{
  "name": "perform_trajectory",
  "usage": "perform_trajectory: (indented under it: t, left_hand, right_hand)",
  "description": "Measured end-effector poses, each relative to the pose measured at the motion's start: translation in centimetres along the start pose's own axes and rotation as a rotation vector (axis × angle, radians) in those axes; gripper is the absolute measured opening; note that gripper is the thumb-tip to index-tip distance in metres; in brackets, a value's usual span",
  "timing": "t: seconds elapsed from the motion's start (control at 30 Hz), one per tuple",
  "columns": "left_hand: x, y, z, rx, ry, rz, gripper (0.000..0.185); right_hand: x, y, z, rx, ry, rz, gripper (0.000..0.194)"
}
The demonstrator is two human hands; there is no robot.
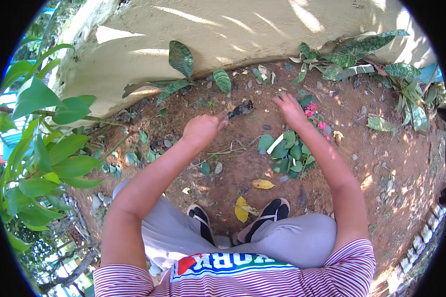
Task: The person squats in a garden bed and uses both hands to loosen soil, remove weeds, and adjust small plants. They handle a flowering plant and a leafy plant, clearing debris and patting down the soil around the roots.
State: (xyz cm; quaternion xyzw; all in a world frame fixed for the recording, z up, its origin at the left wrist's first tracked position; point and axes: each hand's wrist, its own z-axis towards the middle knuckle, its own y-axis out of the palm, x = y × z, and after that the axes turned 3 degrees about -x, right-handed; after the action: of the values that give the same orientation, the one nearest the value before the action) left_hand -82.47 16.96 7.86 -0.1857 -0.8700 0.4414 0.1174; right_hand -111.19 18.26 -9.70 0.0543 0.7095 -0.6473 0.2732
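Note:
My left hand point(204, 128) points forward over the brown soil, its fingertips at the near end of a dark, dirt-covered object point(241, 109), perhaps a small tool; whether it grips this is unclear. My right hand point(290, 107) reaches down to the soil, fingers bent, just left of pink flowers point(311, 109); what lies under its fingertips is hidden. Below the right forearm lies a bunch of round green leaves point(290, 152) with a white strip point(275, 144) on it. A thin pulled vine point(234, 150) stretches over the soil between the hands.
A beige wall point(223, 29) curves behind the bed. Mottled snake plants point(181, 59) grow along it, more point(364, 46) at the right. A leafy branch point(59, 111) reaches in from the left. Yellow leaves point(263, 183) lie near my sandalled feet. Stones point(418, 243) edge the lower right.

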Motion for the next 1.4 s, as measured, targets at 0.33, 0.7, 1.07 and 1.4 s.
perform_trajectory:
  t: [0.33,0.7,1.07,1.4]
  left_hand:
    - [4.9,-10.0,-2.6,0.062,0.153,0.116,0.031]
    - [1.5,2.6,6.6,0.039,0.109,-0.479,0.044]
    - [6.8,-3.8,0.5,0.149,0.126,-0.042,0.031]
    - [8.7,-4.9,4.8,0.019,-0.001,-0.13,0.031]
  right_hand:
    - [1.7,-2.3,-2.9,0.046,0.062,-0.011,0.041]
    - [2.4,-2.1,-0.3,-0.137,0.227,0.05,0.083]
    - [2.1,-1.1,0.6,-0.151,0.302,0.034,0.101]
    - [1.7,-1.1,0.8,-0.148,0.283,-0.02,0.105]
